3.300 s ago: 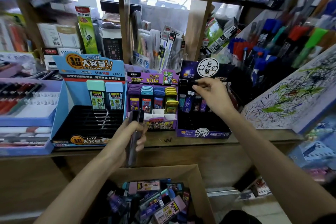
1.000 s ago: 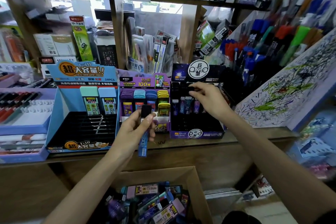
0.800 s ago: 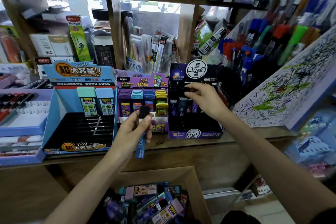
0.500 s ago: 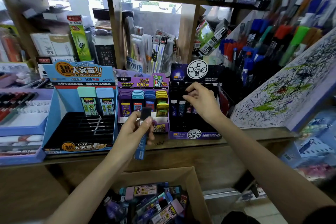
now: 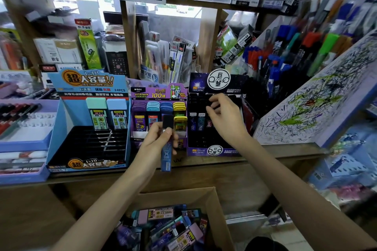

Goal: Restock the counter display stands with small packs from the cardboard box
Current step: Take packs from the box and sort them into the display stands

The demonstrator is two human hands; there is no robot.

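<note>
My left hand is shut on a slim blue pack with a black cap, held upright in front of the purple middle stand. My right hand reaches into the black and purple stand at its upper rows. Its fingertips curl around something dark there, and I cannot make out whether that is a pack. A few packs stand in that stand's left columns. The cardboard box sits below the counter, full of several mixed packs.
A blue stand with two wide packs stands left of the purple one. Pen trays sit at far left, and a scribble test board leans at right. Shelves of stationery rise behind the wooden counter edge.
My left hand has raised the blue pack from low by the counter edge to in front of the middle stand. My right hand has shifted slightly left along the black stand's upper rows.
</note>
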